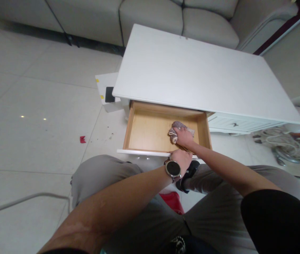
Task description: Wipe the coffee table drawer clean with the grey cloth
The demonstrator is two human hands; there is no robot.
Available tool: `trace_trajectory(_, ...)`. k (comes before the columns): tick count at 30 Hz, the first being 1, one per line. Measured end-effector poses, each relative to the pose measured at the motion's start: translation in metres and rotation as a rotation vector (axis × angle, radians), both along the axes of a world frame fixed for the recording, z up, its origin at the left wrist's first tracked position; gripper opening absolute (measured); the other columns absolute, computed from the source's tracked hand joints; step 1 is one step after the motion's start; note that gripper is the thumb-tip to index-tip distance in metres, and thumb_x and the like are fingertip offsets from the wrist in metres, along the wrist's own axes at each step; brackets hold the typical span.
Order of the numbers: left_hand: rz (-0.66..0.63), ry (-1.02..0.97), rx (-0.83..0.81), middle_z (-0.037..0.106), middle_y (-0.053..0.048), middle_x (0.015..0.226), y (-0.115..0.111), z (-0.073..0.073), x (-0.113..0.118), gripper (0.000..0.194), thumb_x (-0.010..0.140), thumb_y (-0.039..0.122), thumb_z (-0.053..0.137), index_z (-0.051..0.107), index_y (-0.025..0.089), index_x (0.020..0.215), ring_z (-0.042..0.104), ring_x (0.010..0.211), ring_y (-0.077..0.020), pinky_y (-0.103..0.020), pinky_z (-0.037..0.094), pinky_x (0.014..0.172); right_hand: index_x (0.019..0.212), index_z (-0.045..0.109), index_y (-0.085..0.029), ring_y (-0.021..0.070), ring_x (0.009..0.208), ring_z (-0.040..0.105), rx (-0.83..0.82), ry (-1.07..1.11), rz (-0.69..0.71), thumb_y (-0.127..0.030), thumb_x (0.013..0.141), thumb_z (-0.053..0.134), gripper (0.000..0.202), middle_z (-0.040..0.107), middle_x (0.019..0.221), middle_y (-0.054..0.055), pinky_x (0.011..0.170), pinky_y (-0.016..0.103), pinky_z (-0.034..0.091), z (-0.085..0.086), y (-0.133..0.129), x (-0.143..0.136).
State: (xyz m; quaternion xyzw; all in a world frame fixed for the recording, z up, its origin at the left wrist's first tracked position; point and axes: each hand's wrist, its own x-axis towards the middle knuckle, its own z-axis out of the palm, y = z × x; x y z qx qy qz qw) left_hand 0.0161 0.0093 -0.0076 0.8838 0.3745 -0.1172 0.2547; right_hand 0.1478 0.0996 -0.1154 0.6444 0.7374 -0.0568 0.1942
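A wooden drawer (150, 132) is pulled out from the white table (200, 74). Inside it, toward the right, my right hand (184, 137) presses a bunched grey-brown cloth (178, 125) against the drawer bottom, its fingers closed around the fabric. My left hand (183, 159), with a round-faced watch (173, 168) on the wrist, is curled over the top edge of the drawer's white front panel (144, 153). The fingertips of that hand are partly hidden behind the panel.
Beyond the table stands a grey sofa (151, 19). A white board with a dark device (110, 94) lies left of the table; a red scrap (82, 139) is on the tiled floor. Coiled cables (279, 141) lie at right, and a hose (28, 199) at lower left.
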Motion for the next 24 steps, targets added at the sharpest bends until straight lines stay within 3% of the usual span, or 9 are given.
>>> trace_trajectory(3, -0.009, 0.007, -0.012, 0.075, -0.022, 0.121, 0.0001, 0.002, -0.0004, 0.044, 0.102, 0.003, 0.035, 0.061, 0.007, 0.137, 0.075, 0.108, -0.0333, -0.057, 0.062, 0.086, 0.155, 0.043, -0.026, 0.0366, 0.121, 0.056, -0.006, -0.005, -0.003, -0.038, 0.098, 0.055, 0.059, 0.058, 0.134, 0.021, 0.094, 0.042, 0.047, 0.0, 0.0001, -0.0001)
trace_trajectory(14, -0.016, 0.027, -0.003, 0.075, -0.022, 0.121, 0.0007, 0.0049, -0.0013, 0.044, 0.103, 0.005, 0.034, 0.061, 0.008, 0.138, 0.074, 0.111, -0.0326, -0.054, 0.062, 0.089, 0.156, 0.043, -0.026, 0.0368, 0.12, 0.056, 0.002, 0.0, 0.001, -0.039, 0.098, 0.056, 0.061, 0.058, 0.134, 0.021, 0.094, 0.043, 0.047, -0.0021, 0.0008, 0.0014)
trace_trajectory(24, -0.001, 0.016, -0.022, 0.075, -0.021, 0.123, 0.0015, 0.0082, -0.0022, 0.046, 0.103, 0.004, 0.032, 0.061, 0.007, 0.139, 0.074, 0.113, -0.0347, -0.061, 0.063, 0.088, 0.152, 0.046, -0.026, 0.036, 0.118, 0.057, 0.018, 0.007, 0.008, -0.041, 0.097, 0.057, 0.058, 0.059, 0.13, 0.02, 0.089, 0.04, 0.049, -0.002, 0.0012, 0.0012)
